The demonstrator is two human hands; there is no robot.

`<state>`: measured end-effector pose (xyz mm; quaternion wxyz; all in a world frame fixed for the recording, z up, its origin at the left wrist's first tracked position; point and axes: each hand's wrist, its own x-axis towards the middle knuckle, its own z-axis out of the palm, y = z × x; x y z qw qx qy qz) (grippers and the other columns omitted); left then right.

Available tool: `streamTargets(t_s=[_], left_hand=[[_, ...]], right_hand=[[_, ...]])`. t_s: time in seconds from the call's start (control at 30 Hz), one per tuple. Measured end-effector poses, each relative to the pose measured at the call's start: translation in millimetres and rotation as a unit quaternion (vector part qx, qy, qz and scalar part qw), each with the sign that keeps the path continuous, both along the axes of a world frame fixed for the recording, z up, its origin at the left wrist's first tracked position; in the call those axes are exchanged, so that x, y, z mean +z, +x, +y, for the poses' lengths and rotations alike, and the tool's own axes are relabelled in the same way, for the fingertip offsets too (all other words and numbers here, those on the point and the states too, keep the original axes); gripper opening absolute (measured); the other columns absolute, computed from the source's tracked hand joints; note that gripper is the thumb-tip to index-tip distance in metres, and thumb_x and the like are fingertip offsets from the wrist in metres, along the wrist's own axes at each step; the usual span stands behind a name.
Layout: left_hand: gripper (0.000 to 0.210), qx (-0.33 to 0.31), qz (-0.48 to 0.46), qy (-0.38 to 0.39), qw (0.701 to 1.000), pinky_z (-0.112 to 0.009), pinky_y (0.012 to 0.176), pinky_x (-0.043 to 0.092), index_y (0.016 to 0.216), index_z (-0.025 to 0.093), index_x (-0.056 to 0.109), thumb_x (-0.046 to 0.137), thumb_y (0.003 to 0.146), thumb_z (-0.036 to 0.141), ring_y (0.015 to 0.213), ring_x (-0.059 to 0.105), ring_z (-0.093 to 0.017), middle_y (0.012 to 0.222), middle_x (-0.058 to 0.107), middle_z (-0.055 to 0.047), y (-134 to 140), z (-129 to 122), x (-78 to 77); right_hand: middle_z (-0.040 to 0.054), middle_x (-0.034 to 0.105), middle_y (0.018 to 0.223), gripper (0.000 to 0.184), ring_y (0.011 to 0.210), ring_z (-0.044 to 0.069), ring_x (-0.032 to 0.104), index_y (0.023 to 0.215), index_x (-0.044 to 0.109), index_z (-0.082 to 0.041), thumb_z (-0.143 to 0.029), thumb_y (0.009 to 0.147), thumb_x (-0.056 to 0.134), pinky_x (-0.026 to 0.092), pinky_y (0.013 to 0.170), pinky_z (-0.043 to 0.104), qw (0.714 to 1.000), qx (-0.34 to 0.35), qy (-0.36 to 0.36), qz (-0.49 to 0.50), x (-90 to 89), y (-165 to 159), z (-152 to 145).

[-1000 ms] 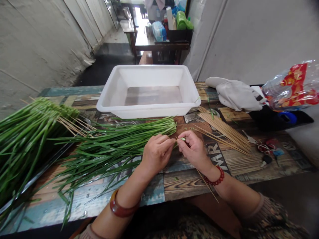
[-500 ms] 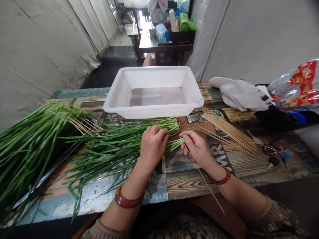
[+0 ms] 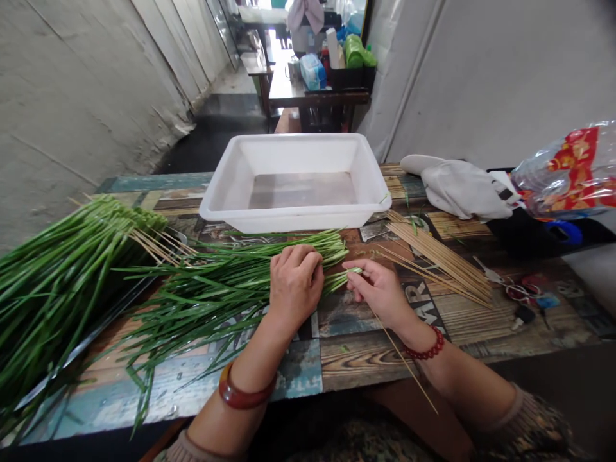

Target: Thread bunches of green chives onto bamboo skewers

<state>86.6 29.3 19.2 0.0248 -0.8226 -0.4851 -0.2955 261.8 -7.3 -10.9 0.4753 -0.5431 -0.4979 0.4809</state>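
My left hand (image 3: 297,276), with curled fingers, is closed over a bunch of long green garlic chives (image 3: 212,276) lying on the table. A few pale stem ends stick out past its thumb towards my right hand (image 3: 378,289). The right thumb and fingers pinch at those stem ends and hold a thin bamboo skewer (image 3: 407,362). The skewer's lower part slants down towards me, while its upper part is hidden by the hand. More loose bamboo skewers (image 3: 440,260) lie in a fanned pile right of my right hand.
A white plastic tub (image 3: 298,218) stands behind the chives. At left is a big heap of skewered chives (image 3: 72,256) beside a long metal blade or edge (image 3: 86,350). A light cap (image 3: 462,186), a red-printed plastic bag (image 3: 572,167) and keys (image 3: 524,314) lie at right.
The right fingers have shifted slightly over the stem ends, and the skewer's upper part is now covered by the hand. My left hand stays on the chives. The view has tilted slightly.
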Motion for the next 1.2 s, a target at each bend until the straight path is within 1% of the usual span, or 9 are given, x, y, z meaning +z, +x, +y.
streamTargets(t_s=[0.1,0.17,0.27,0.43,0.53,0.73,0.9,1.07,1.2], left_hand=[[0.004,0.013,0.004,0.011,1.0,-0.038,0.079,0.034,0.082,0.022,0.061,0.06,0.084,0.018,0.094,0.055,-0.022,0.096,0.07,-0.002,1.0,-3.5,3.4],[0.005,0.014,0.007,0.012,1.0,-0.039,0.078,0.033,0.081,0.022,0.061,0.059,0.084,0.019,0.092,0.056,-0.023,0.091,0.07,-0.001,1.6,-4.9,4.0],[0.007,-0.013,0.001,-0.007,1.0,-0.038,0.075,0.035,0.083,0.02,0.06,0.056,0.086,0.016,0.083,0.057,-0.021,0.081,0.069,-0.002,2.1,-5.2,1.2],[0.019,-0.083,-0.056,-0.058,0.993,-0.033,0.072,0.042,0.103,0.016,0.064,0.05,0.09,0.016,0.081,0.057,-0.019,0.086,0.068,-0.006,2.2,-2.7,-5.7],[0.019,-0.105,-0.085,-0.072,0.988,-0.031,0.07,0.043,0.096,0.017,0.067,0.049,0.093,0.022,0.077,0.055,-0.018,0.083,0.066,-0.006,2.2,-1.5,-7.2],[0.019,-0.11,-0.104,-0.082,0.985,-0.031,0.07,0.044,0.092,0.018,0.068,0.05,0.093,0.023,0.077,0.055,-0.017,0.081,0.065,-0.006,3.4,-1.7,-8.4],[0.018,-0.117,-0.111,-0.079,0.984,-0.03,0.071,0.044,0.092,0.018,0.068,0.052,0.093,0.023,0.077,0.055,-0.017,0.08,0.065,-0.006,5.3,-2.8,-10.4],[0.017,-0.12,-0.114,-0.077,0.983,-0.03,0.07,0.045,0.093,0.018,0.069,0.053,0.092,0.022,0.077,0.055,-0.017,0.081,0.065,-0.006,5.3,-3.7,-11.2],[0.017,-0.125,-0.117,-0.077,0.982,-0.03,0.071,0.045,0.093,0.018,0.069,0.053,0.092,0.022,0.077,0.055,-0.016,0.08,0.065,-0.006,5.0,-3.6,-11.5]], right_hand=[[-0.0009,0.063,0.064,0.024,0.046,0.008,0.053,0.102,0.067,-0.017,-0.033,0.086,0.059,0.04,0.044,0.02,0.997,-0.013,0.05,-0.061,5.2,-0.7,-3.9],[-0.0007,0.063,0.065,0.023,0.047,0.009,0.053,0.102,0.066,-0.017,-0.032,0.087,0.059,0.04,0.044,0.02,0.994,-0.02,0.069,-0.078,6.4,-1.6,-5.4],[-0.0013,0.062,0.065,0.022,0.046,0.008,0.053,0.101,0.064,-0.017,-0.033,0.087,0.059,0.04,0.044,0.019,0.997,-0.022,0.059,-0.04,4.9,-3.0,-5.7],[-0.0021,0.061,0.063,0.021,0.044,0.008,0.052,0.096,0.062,-0.016,-0.035,0.086,0.061,0.041,0.041,0.019,0.999,-0.019,0.037,-0.004,4.9,-4.1,-5.1],[-0.0019,0.062,0.063,0.021,0.045,0.008,0.053,0.095,0.063,-0.016,-0.035,0.086,0.061,0.041,0.042,0.018,0.999,-0.017,0.042,-0.01,7.7,-4.0,-5.1],[-0.0015,0.063,0.062,0.022,0.043,0.008,0.052,0.095,0.064,-0.016,-0.036,0.086,0.06,0.04,0.041,0.019,0.999,-0.015,0.035,-0.015,10.4,-4.0,-5.5],[-0.0019,0.063,0.062,0.021,0.042,0.007,0.051,0.093,0.063,-0.016,-0.035,0.084,0.061,0.039,0.04,0.019,1.0,-0.011,0.024,0.011,9.5,-5.0,-4.9],[-0.0044,0.061,0.062,0.018,0.042,0.006,0.05,0.089,0.056,-0.018,-0.032,0.082,0.065,0.038,0.039,0.018,0.998,-0.013,0.012,0.064,3.8,-6.4,-3.3],[-0.0057,0.06,0.064,0.022,0.045,0.007,0.051,0.089,0.05,-0.021,-0.033,0.08,0.067,0.039,0.039,0.018,0.995,-0.014,0.016,0.095,-0.7,-7.5,-1.8]])
